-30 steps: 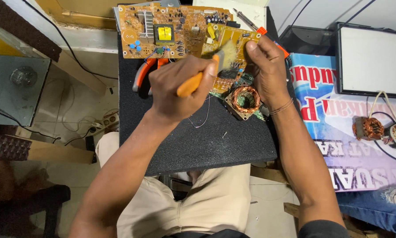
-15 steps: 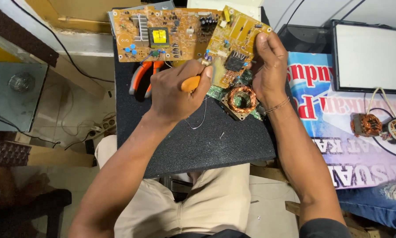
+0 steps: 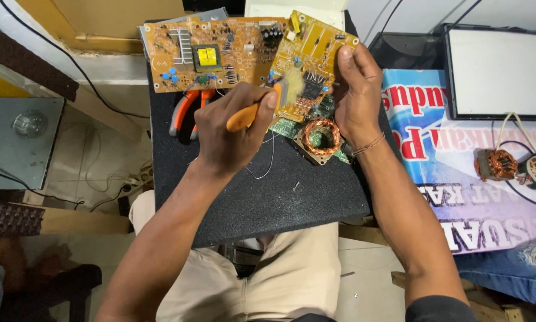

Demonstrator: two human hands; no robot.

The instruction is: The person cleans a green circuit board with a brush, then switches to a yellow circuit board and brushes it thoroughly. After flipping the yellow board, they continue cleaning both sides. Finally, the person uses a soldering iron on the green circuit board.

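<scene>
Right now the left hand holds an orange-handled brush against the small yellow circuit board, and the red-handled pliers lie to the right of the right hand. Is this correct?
Not quite. In the head view the red-handled pliers lie left of the left hand, under the large board. The rest is right: the orange-handled brush meets the small yellow circuit board.

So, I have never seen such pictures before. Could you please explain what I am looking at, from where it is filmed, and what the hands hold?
There is no machine here. A person wears a camera on the head, so the view looks down at their own two arms, with their lap below.

The left hand grips an orange-handled brush and puts its bristles on a small yellow circuit board. The right hand holds that board tilted by its edge.

They work over a black foam pad. On it lie a larger orange circuit board, pliers with red and black handles, and a green board carrying a copper wire coil.

To the right lies a printed banner with two more small coils on it, and a white panel in a dark frame.
</scene>
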